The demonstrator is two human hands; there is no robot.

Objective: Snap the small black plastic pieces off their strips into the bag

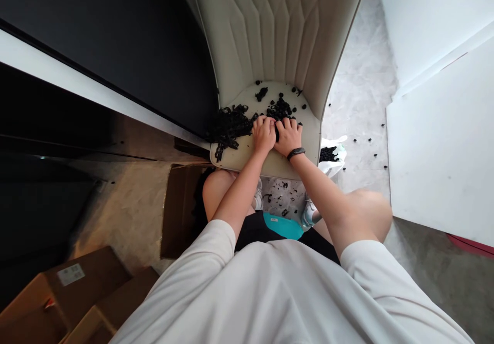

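My left hand (pixel 264 133) and my right hand (pixel 288 137), with a dark band at the wrist, meet over the front of a cream chair seat (pixel 239 154). Both have their fingers curled inward, thumbs close together. A bit of something black shows between them, but the fingers hide most of it. Just beyond the right hand lies a heap of small round black pieces (pixel 280 108). To the left of my left hand is a tangled pile of black webbed scraps (pixel 231 127). Another black scrap (pixel 261 94) rests farther back on the seat.
Right of the seat, a white plastic bag (pixel 335 166) holds more black pieces. Several are scattered on the grey floor (pixel 358 76), with scraps below the seat. An open cardboard box (pixel 173 210) stands at left, more boxes (pixel 85 277) lower left. A white panel (pixel 443 138) bounds the right.
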